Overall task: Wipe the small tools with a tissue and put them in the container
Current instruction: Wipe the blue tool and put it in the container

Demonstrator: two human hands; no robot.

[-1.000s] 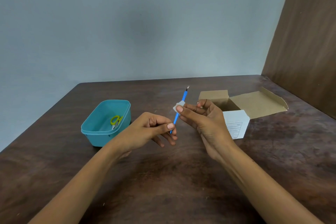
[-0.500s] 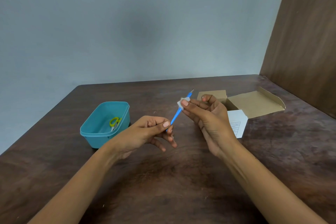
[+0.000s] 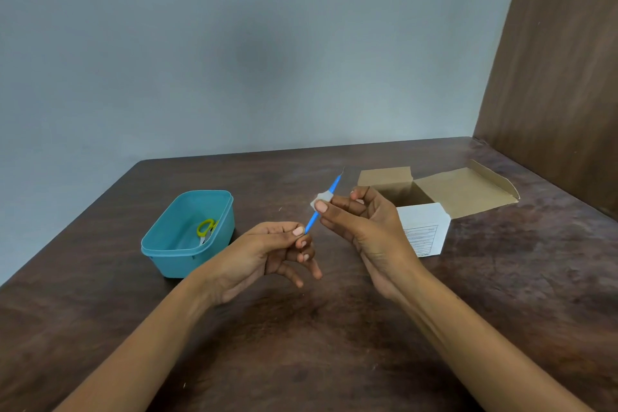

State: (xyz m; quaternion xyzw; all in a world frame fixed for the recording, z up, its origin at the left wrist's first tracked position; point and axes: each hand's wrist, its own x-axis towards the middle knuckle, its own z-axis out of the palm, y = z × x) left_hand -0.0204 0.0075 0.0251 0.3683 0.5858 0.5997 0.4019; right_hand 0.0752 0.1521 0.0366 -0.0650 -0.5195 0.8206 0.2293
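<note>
Step in hand, as judged: wiping the blue tool (image 3: 321, 207) with the tissue (image 3: 320, 203) before it goes into the tub (image 3: 187, 256).

Left hand (image 3: 257, 257) pinches the near, lower end of the tool between thumb and forefinger; the other fingers hang loosely curled below, holding nothing. Right hand (image 3: 361, 227) pinches the folded tissue round the shaft, thumb on the near side, forefinger behind, remaining fingers curled toward the palm. The tool slants up and away to the right, held above the table (image 3: 334, 361), its thin metal tip free beyond the tissue toward the far side.

Position relative to fingers: the tissue sits about midway up the shaft, nearer the tip than the left pinch. A bare stretch of blue shows between the two hands, and another short stretch above the tissue. The hands are near each other but not touching.

Notes on doing it well:
- Keep the left pinch firm and still, so the tool does not slide or twist.
- Draw the tissue along the shaft toward the tip with light, even pressure, and let it run off the end.
- Mind the fine tip: it looks thin enough to snag the tissue or bend.
- The end under the left fingers likely needs a regrip to be wiped.

The tub stands left on the table, with scissors (image 3: 206, 230) already inside. An open box (image 3: 424, 231) sits right, beyond the right hand.
</note>
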